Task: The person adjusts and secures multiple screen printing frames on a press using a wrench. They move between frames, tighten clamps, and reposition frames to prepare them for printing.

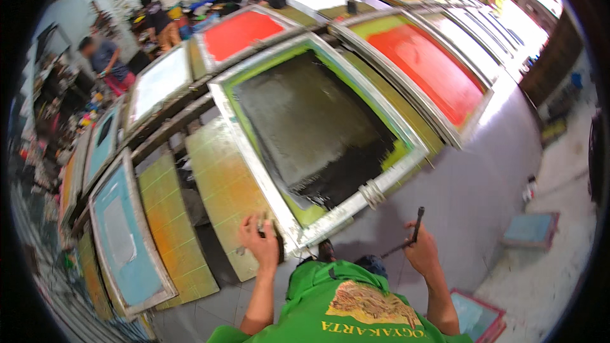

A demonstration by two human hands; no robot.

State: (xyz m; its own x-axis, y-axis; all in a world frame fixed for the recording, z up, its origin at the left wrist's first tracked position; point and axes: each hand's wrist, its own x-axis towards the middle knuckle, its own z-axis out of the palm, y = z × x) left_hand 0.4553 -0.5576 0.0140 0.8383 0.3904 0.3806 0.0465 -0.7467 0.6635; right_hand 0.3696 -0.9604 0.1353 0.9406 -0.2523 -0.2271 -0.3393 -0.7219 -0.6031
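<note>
One bent black rod (417, 223), near the white frame (337, 218), slanted away rightward along its long axis, clasped in the right hand (422, 248); whether the curled left hand (260, 241) held anything was unclear.

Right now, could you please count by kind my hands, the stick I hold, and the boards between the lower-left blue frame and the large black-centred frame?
Left hand and right hand: 2
Black stick: 1
Boards: 2
Total: 5
</note>
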